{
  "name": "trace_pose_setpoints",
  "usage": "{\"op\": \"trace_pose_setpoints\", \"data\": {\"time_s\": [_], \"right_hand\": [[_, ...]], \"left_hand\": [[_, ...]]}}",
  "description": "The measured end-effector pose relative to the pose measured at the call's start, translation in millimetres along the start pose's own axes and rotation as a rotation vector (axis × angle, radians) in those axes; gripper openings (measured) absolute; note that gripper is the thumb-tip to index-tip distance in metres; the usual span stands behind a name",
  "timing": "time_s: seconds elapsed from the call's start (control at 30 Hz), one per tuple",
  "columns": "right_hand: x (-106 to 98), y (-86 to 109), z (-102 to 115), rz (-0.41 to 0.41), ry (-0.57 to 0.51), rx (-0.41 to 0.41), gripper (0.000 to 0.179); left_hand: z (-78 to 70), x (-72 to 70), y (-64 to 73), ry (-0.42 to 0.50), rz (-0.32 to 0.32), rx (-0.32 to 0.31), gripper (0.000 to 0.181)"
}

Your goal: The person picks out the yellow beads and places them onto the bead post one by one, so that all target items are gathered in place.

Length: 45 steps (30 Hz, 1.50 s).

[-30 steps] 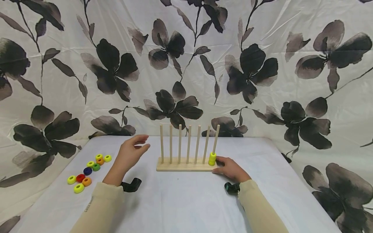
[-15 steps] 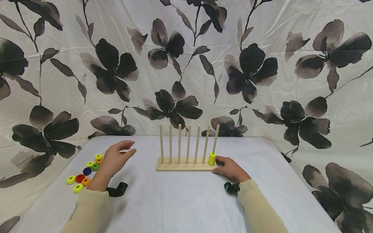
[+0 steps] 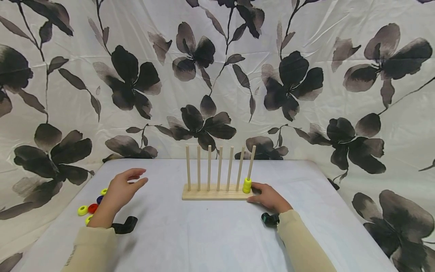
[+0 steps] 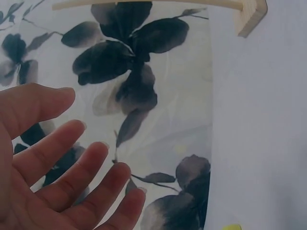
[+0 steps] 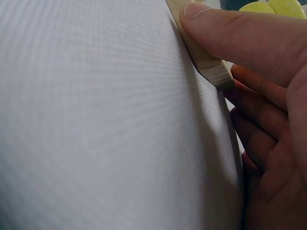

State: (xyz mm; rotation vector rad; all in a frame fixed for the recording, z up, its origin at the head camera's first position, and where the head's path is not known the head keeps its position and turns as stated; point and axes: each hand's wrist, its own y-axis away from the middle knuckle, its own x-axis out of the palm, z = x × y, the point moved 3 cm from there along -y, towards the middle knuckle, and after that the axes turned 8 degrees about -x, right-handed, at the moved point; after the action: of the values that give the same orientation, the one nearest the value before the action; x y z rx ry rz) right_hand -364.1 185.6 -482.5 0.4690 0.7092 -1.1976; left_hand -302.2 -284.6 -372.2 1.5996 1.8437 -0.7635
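Pinching the base, centre frame, in my right hand; left hand spread, empty. Seven pegs: six bare, rightmost carries a yellow stack, count unclear. Looks early: five loose rings visible lower left, three yellow, one blue, one red; more may be hidden.

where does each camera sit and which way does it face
Head: worn on the head, facing forward and down at the peg rack; left hand, right hand and sleeves show.
Left wrist: on that wrist, facing floral cloth; that hand shows.
Right wrist: on that wrist, facing white tabletop; that hand shows.
Head and right wrist share the rack's yellow rings.
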Motion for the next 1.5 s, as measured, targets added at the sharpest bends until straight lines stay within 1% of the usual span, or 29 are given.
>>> {"op": "trace_pose_setpoints", "data": {"time_s": [0.27,0.47,0.73,0.83,1.07,1.23,1.37,1.5], "right_hand": [[0.4,-0.7,0.2,0.004,-0.013,0.005,0.076],[1.4,-0.9,-1.3,0.003,-0.017,0.006,0.076],[1.2,0.3,0.7,0.001,0.0,0.002,0.074],[0.8,0.5,1.4,0.0,-0.004,-0.003,0.074],[-0.8,0.5,1.0,0.005,0.007,-0.008,0.074],[-0.8,-0.5,-1.5,0.005,0.01,-0.006,0.075],[-0.2,-1.2,-2.6,0.006,0.008,0.001,0.075],[0.2,-1.7,-3.2,0.003,0.005,0.003,0.075]], "left_hand": [[19.0,-4.9,4.4,-0.016,-0.015,-0.055,0.062],[30.4,-10.3,8.8,-0.046,-0.007,-0.07,0.063],[45.6,-20.4,14.3,-0.094,-0.02,-0.096,0.062],[51.8,-25.9,15.9,-0.113,-0.015,-0.124,0.065],[68.4,-36.9,17.2,-0.145,0.004,-0.213,0.078],[80.0,-41.0,17.4,-0.164,0.018,-0.278,0.075],[88.7,-42.9,17.6,-0.187,0.013,-0.311,0.07],[97.4,-43.2,18.1,-0.185,0.015,-0.36,0.067]]}}
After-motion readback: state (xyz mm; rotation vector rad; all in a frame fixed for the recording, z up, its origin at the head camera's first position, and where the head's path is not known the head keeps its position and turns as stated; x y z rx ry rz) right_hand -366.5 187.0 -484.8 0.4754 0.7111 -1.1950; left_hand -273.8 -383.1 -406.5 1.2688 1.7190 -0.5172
